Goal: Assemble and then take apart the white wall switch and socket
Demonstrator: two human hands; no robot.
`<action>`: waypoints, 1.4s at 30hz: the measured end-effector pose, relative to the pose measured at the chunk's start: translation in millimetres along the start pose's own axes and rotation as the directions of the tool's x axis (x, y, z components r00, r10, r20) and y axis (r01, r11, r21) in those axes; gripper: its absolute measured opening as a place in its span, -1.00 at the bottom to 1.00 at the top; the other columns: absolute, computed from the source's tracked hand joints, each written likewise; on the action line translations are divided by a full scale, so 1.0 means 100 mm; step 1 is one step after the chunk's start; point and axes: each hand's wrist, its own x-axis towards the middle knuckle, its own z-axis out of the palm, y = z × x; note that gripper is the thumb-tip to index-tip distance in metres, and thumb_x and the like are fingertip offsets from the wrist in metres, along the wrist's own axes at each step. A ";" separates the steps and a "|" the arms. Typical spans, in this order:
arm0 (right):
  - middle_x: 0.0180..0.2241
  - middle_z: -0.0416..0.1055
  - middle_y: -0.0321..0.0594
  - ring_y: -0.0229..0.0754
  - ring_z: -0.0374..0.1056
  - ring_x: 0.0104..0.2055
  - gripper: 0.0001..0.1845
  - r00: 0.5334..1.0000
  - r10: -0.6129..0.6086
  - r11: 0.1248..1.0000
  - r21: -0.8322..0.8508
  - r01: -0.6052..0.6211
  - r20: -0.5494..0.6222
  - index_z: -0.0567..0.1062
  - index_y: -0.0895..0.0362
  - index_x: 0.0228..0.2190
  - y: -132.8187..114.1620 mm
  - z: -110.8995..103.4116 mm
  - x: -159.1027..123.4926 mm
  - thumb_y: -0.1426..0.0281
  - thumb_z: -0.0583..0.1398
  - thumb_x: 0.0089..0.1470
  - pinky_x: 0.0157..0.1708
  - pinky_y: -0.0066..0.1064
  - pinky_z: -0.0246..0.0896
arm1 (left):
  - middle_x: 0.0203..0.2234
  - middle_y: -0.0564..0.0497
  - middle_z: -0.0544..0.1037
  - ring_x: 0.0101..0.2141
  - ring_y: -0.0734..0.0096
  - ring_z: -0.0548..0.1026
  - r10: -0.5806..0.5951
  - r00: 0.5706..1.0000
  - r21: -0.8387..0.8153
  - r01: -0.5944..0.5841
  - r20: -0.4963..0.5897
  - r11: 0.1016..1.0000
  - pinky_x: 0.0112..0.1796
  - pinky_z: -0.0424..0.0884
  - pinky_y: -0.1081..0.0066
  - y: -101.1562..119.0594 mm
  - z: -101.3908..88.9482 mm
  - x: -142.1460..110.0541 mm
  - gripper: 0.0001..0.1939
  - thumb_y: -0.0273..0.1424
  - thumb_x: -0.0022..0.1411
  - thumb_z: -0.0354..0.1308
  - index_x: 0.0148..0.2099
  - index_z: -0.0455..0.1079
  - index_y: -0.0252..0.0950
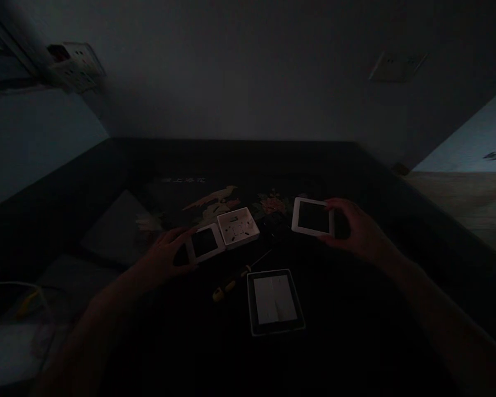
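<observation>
The scene is very dark. On the left, my left hand grips the side of a white square frame with a dark square middle. That frame touches or nearly touches a white open wall-socket back box with holes in its floor. Over on the right, my right hand pinches another white square frame by its right edge, fingers on top and thumb below. Nearer to me lies a square wall switch with two white panels and a pale rim. Beside it is a screwdriver with a yellow-and-black handle.
A dark table mat with printed flowers covers the table. Pale flat items and a cable lie at the left. Sockets are on the wall at upper left, and another plate at upper right.
</observation>
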 end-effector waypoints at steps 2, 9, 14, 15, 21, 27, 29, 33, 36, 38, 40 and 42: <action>0.18 0.31 0.07 0.22 0.32 0.19 -0.40 1.000 -0.010 1.000 0.030 0.009 0.016 0.29 0.06 0.01 -0.21 -0.03 -0.16 0.15 0.33 -0.01 0.13 0.17 0.26 | 0.18 -0.26 0.37 0.18 -0.20 0.35 -0.016 0.997 0.009 0.017 -0.078 1.000 0.13 0.32 -0.18 0.17 -0.11 -0.01 -0.43 -0.18 0.20 0.17 0.22 0.29 -0.26; 0.21 0.30 0.08 0.16 0.34 0.19 -0.34 0.979 -0.179 0.965 0.212 0.155 0.102 0.25 0.01 0.03 -0.87 0.01 -0.52 0.27 0.39 -0.06 0.05 0.05 0.36 | 0.35 -0.16 0.14 0.29 -0.11 0.23 0.293 0.948 -0.150 -0.310 -0.123 0.939 0.17 0.38 -0.06 1.31 -0.17 -0.22 -0.12 -0.11 0.21 0.29 0.43 -0.08 -0.06; 0.19 0.30 0.18 0.15 0.32 0.21 -0.30 0.966 -0.255 0.934 0.272 0.234 0.043 0.22 0.08 0.07 -1.03 0.04 -0.60 0.29 0.38 -0.03 0.06 0.00 0.37 | 0.39 -0.18 0.06 0.33 -0.08 0.17 0.362 0.932 -0.274 -0.342 0.023 0.899 0.20 0.36 0.04 1.57 0.01 -0.32 0.11 -0.10 0.09 0.40 0.46 -0.24 -0.04; 0.18 0.30 0.18 0.14 0.32 0.20 -0.30 0.965 -0.262 0.928 0.282 0.243 0.029 0.22 0.09 0.07 -1.03 0.04 -0.61 0.28 0.38 -0.03 0.07 -0.03 0.36 | 0.38 -0.17 0.09 0.31 -0.06 0.20 0.352 0.936 -0.285 -0.331 0.024 0.900 0.19 0.38 0.08 1.57 0.03 -0.33 0.07 -0.11 0.10 0.39 0.46 -0.21 -0.04; 0.26 0.19 0.08 0.04 0.19 0.30 -0.19 0.959 -0.259 0.883 0.429 0.188 0.112 0.18 0.04 0.16 -0.98 0.07 -0.67 0.07 0.37 0.00 0.17 -0.19 0.28 | 0.26 -0.19 0.24 0.22 -0.06 0.32 0.361 0.932 -0.325 -0.351 -0.032 0.878 0.14 0.42 0.14 1.48 0.09 -0.35 0.02 -0.04 0.09 0.35 0.43 -0.10 -0.11; 0.28 0.14 -0.05 -0.04 0.16 0.31 -0.23 0.964 -0.200 0.863 0.497 0.090 0.172 0.19 -0.04 0.15 -0.96 0.08 -0.73 0.21 0.40 -0.01 0.18 -0.30 0.24 | 0.27 -0.21 0.21 0.25 -0.05 0.25 0.376 0.926 -0.312 -0.352 0.019 0.883 0.19 0.36 0.10 1.49 0.09 -0.39 0.04 -0.02 0.11 0.33 0.44 -0.16 -0.14; 0.27 0.15 -0.06 -0.03 0.17 0.30 -0.25 0.964 -0.192 0.870 0.486 0.081 0.183 0.21 -0.04 0.14 -0.95 0.09 -0.74 0.24 0.40 -0.01 0.17 -0.29 0.26 | 0.29 -0.20 0.17 0.27 -0.03 0.21 0.352 0.935 -0.289 -0.323 0.052 0.901 0.19 0.36 0.11 1.51 0.06 -0.41 -0.01 -0.15 0.15 0.33 0.44 -0.16 -0.13; 0.27 0.16 -0.07 -0.02 0.18 0.30 -0.30 0.956 -0.186 0.876 0.480 0.058 0.225 0.22 -0.06 0.12 -0.95 0.12 -0.74 0.25 0.38 0.01 0.16 -0.25 0.27 | 0.29 -0.16 0.14 0.24 0.07 0.26 0.302 0.943 -0.285 -0.253 0.141 0.924 0.14 0.42 0.20 1.57 0.02 -0.45 -0.08 -0.37 0.18 0.29 0.43 -0.15 -0.11; 0.28 0.15 -0.08 0.00 0.18 0.30 -0.29 0.943 -0.180 0.874 0.485 0.023 0.279 0.22 -0.07 0.12 -0.96 0.15 -0.75 0.29 0.38 0.00 0.15 -0.22 0.28 | 0.26 -0.16 0.17 0.22 0.04 0.28 0.289 0.942 -0.286 -0.233 0.172 0.929 0.12 0.44 0.15 1.59 0.03 -0.47 -0.07 -0.41 0.14 0.30 0.42 -0.13 -0.09; 0.29 0.13 -0.07 0.01 0.17 0.31 -0.30 0.933 -0.172 0.875 0.484 -0.002 0.316 0.21 -0.08 0.12 -0.98 0.17 -0.76 0.33 0.37 0.01 0.15 -0.20 0.29 | 0.24 -0.16 0.19 0.21 0.00 0.28 0.273 0.946 -0.272 -0.221 0.175 0.937 0.11 0.46 0.11 1.59 0.06 -0.48 -0.06 -0.41 0.12 0.31 0.41 -0.12 -0.07; 0.30 0.12 -0.07 0.00 0.16 0.31 -0.32 0.924 -0.162 0.881 0.473 -0.023 0.347 0.21 -0.08 0.12 -0.99 0.18 -0.76 0.37 0.35 0.02 0.16 -0.18 0.28 | 0.23 -0.16 0.21 0.20 -0.02 0.28 0.257 0.951 -0.261 -0.208 0.171 0.943 0.11 0.46 0.06 1.57 0.11 -0.49 -0.03 -0.40 0.10 0.33 0.41 -0.13 -0.05; 0.31 0.11 -0.07 -0.01 0.16 0.32 -0.33 0.918 -0.156 0.887 0.461 -0.033 0.365 0.20 -0.08 0.12 -1.00 0.20 -0.76 0.40 0.33 0.04 0.17 -0.16 0.27 | 0.23 -0.15 0.22 0.20 -0.04 0.28 0.249 0.954 -0.263 -0.200 0.169 0.944 0.11 0.45 0.04 1.55 0.16 -0.49 0.00 -0.38 0.08 0.36 0.42 -0.13 -0.04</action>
